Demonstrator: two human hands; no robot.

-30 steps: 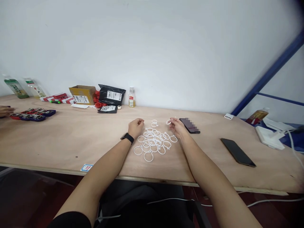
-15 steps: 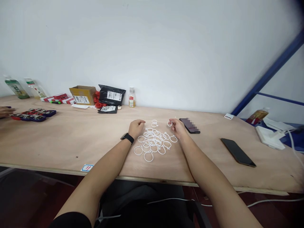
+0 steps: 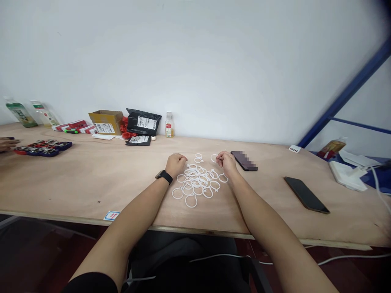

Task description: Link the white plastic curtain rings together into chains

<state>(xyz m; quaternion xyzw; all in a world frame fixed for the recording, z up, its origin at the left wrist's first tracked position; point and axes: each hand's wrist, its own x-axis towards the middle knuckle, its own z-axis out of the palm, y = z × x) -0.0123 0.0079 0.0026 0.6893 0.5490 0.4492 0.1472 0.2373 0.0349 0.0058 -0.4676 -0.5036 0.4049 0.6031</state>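
Note:
A heap of several white plastic rings lies on the wooden table between my two hands. My left hand, with a black watch on the wrist, rests curled at the heap's left edge; whether it holds anything is hidden. At the heap's far right, my right hand is closed in a pinch on a single white ring, held just above the table. Two more loose rings lie beyond the heap.
A dark phone lies right of my right hand, and a second phone farther right. Along the wall are a cardboard box, black bags, a small bottle. Another person's hand is by coloured trays at the left.
My right hand has shifted slightly left and down with the ring still pinched. My left hand has barely moved.

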